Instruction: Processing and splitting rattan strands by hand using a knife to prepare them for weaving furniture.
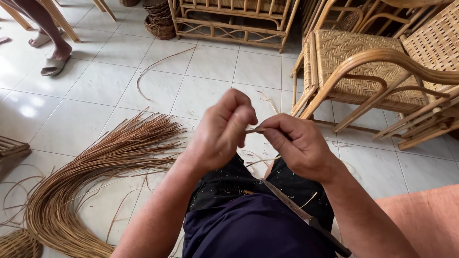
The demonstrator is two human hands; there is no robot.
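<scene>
White floor tiles fill the workshop, glossy and scattered with stray cane offcuts. At the far side stand a rattan frame and, to the right, woven chairs with bent arms, stacked close together. A pile of baskets sits beside the frame. At the top left, another person's foot in a sandal rests on the tiles, near wooden legs.

From the head camera, both hands meet in the middle of the view, above the person's lap. The left hand is clenched, its fingers curled round one end of a thin strip of cane. The right hand pinches the other end of the same strip between thumb and fingertips, so the two hands nearly touch with only a short piece of the strip showing between them. The strip lies about level, held in the air well above the floor.

On the lap, across dark cloth flecked with shavings, lies a knife, its blade pointing up toward the hands and its dark handle toward the lower right. Neither hand touches it.

On the floor to the left, a big bundle of canes curves in a fan from the lower left corner toward the knees. A single long cane curls alone on the tiles further off.
</scene>
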